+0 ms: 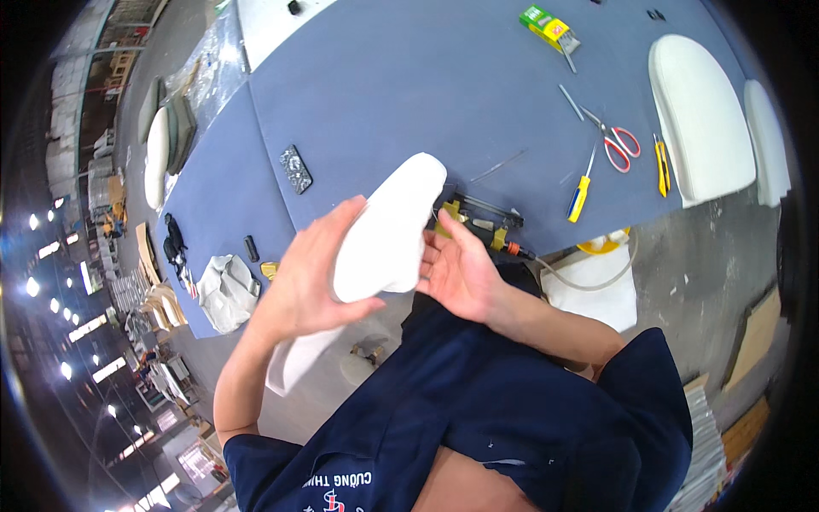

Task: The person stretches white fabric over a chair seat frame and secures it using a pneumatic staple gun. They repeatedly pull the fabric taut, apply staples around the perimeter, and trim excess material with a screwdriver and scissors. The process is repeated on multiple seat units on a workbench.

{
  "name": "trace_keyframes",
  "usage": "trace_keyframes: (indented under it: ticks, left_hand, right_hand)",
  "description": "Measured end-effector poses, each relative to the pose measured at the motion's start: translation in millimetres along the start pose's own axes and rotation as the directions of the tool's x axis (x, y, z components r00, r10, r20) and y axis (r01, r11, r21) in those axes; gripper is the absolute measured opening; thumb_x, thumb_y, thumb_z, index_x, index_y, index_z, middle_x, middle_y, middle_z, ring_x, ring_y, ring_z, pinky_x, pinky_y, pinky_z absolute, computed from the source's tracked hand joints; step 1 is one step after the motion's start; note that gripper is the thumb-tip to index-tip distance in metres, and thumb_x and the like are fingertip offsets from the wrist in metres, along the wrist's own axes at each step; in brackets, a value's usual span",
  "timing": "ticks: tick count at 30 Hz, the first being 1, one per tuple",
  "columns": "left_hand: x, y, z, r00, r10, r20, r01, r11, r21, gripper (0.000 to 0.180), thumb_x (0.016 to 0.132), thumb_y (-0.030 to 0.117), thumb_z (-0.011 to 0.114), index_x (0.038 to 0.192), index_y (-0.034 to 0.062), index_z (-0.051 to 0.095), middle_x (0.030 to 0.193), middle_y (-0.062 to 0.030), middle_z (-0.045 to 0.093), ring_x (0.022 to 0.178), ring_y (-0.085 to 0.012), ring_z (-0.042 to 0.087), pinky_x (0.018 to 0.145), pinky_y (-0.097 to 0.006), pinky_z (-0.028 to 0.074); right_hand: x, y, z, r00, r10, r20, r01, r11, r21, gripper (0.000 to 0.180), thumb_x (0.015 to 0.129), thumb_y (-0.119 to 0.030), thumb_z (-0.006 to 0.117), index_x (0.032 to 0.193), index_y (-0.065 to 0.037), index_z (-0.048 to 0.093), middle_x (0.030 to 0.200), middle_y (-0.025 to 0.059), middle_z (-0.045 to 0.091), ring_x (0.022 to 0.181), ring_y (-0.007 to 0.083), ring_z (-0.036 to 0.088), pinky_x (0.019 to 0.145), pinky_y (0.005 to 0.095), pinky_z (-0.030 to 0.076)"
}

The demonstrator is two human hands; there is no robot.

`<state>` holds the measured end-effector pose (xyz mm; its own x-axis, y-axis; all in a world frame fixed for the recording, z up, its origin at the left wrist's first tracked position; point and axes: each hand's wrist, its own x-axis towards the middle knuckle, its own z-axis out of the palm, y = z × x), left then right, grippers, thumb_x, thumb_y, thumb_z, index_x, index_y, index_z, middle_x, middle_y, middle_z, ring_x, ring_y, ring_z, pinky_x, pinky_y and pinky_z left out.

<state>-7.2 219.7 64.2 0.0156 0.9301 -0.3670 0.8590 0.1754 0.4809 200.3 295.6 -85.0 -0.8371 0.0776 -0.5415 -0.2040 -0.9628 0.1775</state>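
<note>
A white, smooth padded piece point(388, 226) with rounded ends is held up in front of me, tilted, above the table's near edge. My left hand point(311, 273) is closed around its left side, thumb along the lower end. At its right edge is my right hand point(465, 269), palm turned up and fingers apart; whether the fingertips touch the piece I cannot tell. Just behind that hand lies a staple gun point(482, 226) with yellow parts and an air hose, partly covered by the hand.
On the blue-grey table point(367, 102) lie red-handled scissors point(616, 145), a yellow screwdriver point(580, 196), a yellow utility knife point(661, 166), a green-yellow box point(546, 27) and a black phone point(296, 169). White padded panels point(704, 119) stand at the right. A crumpled white cloth point(228, 293) lies left.
</note>
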Motion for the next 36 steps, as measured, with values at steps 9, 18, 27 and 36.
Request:
trace_keyframes:
  ticks: [9, 18, 27, 36]
  left_hand:
    - [-11.2, 22.6, 47.2, 0.999, 0.016, -0.035, -0.021, 0.988, -0.156, 0.112, 0.069, 0.023, 0.095, 0.164, -0.0014, 0.041, 0.17, -0.0279, 0.043, 0.154, -0.0462, 0.048, 0.121, -0.053, 0.042]
    - [54.5, 8.5, 25.2, 0.949, 0.312, 0.046, -0.304, 0.944, -0.127, 0.077, 0.088, 0.045, 0.075, 0.151, 0.0029, 0.061, 0.168, -0.023, 0.049, 0.161, -0.0504, 0.037, 0.131, -0.058, 0.026]
    - [66.8, -10.0, 60.3, 0.886, 0.463, 0.025, -0.403, 0.795, -0.453, 0.038, 0.096, 0.029, 0.056, 0.098, 0.0091, 0.089, 0.117, -0.0095, 0.082, 0.148, -0.043, 0.056, 0.134, -0.064, 0.011]
    - [32.2, 2.1, 55.8, 0.871, 0.479, -0.109, -0.369, 0.494, -0.787, 0.042, 0.103, 0.038, 0.061, 0.097, 0.0062, 0.088, 0.083, -0.0029, 0.081, 0.091, -0.0281, 0.077, 0.122, -0.051, 0.041]
  right_hand:
    - [-33.8, 42.3, 16.4, 0.962, -0.244, -0.121, 0.26, 0.956, 0.139, 0.061, 0.121, -0.052, 0.034, 0.164, -0.01, 0.045, 0.159, 0.0068, 0.059, 0.148, 0.0244, 0.056, 0.124, 0.0473, 0.044]
    - [-45.6, 46.4, 21.7, 0.936, -0.305, -0.177, 0.319, 0.946, 0.06, 0.062, 0.118, -0.054, 0.043, 0.159, -0.009, 0.053, 0.155, 0.0092, 0.063, 0.143, 0.0249, 0.061, 0.121, 0.0478, 0.048]
    - [-39.2, 49.5, 17.5, 0.917, -0.287, -0.276, 0.336, 0.93, 0.148, 0.061, 0.115, -0.056, 0.048, 0.146, -0.006, 0.062, 0.137, 0.009, 0.07, 0.127, 0.0223, 0.069, 0.108, 0.0413, 0.055]
    - [-15.4, 71.4, 16.7, 0.815, -0.481, -0.322, 0.506, 0.863, -0.008, 0.05, 0.12, -0.045, 0.047, 0.143, -0.005, 0.066, 0.126, 0.0065, 0.075, 0.112, 0.0145, 0.073, 0.097, 0.0339, 0.06]
